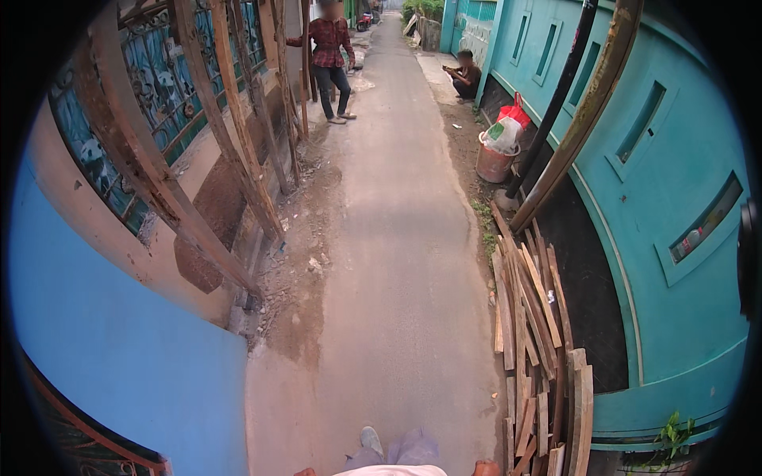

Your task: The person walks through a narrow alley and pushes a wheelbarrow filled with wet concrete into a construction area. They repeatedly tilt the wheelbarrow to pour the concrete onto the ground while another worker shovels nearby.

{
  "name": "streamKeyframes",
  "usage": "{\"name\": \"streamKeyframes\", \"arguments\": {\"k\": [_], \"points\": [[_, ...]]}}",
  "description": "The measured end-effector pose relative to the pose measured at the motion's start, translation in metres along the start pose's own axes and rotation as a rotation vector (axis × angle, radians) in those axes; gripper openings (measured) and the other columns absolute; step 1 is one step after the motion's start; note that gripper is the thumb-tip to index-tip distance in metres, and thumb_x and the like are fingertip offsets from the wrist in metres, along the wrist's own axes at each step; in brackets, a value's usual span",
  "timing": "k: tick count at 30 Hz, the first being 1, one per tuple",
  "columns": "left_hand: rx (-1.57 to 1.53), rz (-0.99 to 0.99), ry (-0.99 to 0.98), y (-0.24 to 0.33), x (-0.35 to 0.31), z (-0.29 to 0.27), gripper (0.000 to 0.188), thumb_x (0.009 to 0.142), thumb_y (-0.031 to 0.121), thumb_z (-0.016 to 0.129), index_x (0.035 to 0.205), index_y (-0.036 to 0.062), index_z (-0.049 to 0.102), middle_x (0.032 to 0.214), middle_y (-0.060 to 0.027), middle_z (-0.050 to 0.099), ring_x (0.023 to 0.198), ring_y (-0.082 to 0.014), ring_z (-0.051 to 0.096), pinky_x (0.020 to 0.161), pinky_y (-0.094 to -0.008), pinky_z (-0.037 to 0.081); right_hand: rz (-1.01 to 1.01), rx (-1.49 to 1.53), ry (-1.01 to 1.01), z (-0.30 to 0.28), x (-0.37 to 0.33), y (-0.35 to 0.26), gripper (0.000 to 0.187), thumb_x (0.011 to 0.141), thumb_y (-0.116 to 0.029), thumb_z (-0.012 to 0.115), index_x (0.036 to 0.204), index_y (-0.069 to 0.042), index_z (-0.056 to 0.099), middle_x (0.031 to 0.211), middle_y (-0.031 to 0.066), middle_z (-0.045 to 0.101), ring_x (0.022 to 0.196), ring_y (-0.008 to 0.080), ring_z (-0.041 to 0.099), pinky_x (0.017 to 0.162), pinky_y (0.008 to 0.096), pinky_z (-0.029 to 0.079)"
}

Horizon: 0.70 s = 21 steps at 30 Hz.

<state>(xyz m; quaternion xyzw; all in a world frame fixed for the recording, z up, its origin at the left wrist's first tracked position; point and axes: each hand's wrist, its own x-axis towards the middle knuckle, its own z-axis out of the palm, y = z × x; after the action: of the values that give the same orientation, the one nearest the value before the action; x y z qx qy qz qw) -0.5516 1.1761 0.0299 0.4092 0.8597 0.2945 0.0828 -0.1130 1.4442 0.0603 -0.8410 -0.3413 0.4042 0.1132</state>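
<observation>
Only slivers of my hands reach into the head view at its lower edge. My left hand (305, 472) hangs left of my white shirt (393, 470), its fingers hidden below the picture. My right hand (486, 468) shows its rounded upper part on the other side, closest to a pile of wooden planks (520, 301). No held object is visible at either hand, and whether they are open or closed does not show. One grey shoe (371, 440) points forward on the paved lane (397, 238).
Wooden props (143, 166) lean against the left wall beside a blue panel (119, 333). A person in a plaid shirt (327, 44) stands far left; another person (467, 77) squats far right. A filled bucket (498, 163) and poles (583, 119) stand along the teal wall (611, 182).
</observation>
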Motion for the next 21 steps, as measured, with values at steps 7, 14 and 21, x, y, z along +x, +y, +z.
{"name": "streamKeyframes", "arguments": {"k": [7,14,21], "points": [[-0.131,-0.464,-0.184,0.018,0.159,0.023,0.025,0.090,0.012,0.057,0.066,0.0089,0.057,0.064,-0.0134,0.061,0.056,-0.0295,0.054,0.054,-0.0477,0.045,-0.643,-0.469,0.160,0.038,0.082,-0.005,0.022,0.088,-0.017,0.059,0.104,-0.007,0.071,0.095,0.0191,0.072,0.086,0.0332,0.069,0.079,0.0504,0.054],[-0.508,-0.993,-0.079,0.053,0.296,0.084,0.040,0.097,0.018,0.049,0.061,0.0028,0.056,0.051,-0.0072,0.052,0.039,-0.0174,0.051,0.036,-0.0319,0.043,-0.034,0.002,0.033,0.036,0.113,-0.241,0.031,0.093,-0.018,0.060,0.068,0.001,0.059,0.050,0.0134,0.055,0.041,0.0257,0.060,0.039,0.0407,0.048],[-0.494,-0.918,-0.099,0.185,0.504,0.120,0.041,0.097,0.018,0.050,0.061,-0.0001,0.058,0.052,-0.0085,0.055,0.041,-0.0176,0.054,0.037,-0.0329,0.045,0.002,0.087,-0.081,0.049,0.198,-0.448,0.027,0.094,-0.019,0.060,0.077,0.001,0.063,0.051,0.0109,0.055,0.040,0.0219,0.055,0.038,0.0373,0.046]]}}
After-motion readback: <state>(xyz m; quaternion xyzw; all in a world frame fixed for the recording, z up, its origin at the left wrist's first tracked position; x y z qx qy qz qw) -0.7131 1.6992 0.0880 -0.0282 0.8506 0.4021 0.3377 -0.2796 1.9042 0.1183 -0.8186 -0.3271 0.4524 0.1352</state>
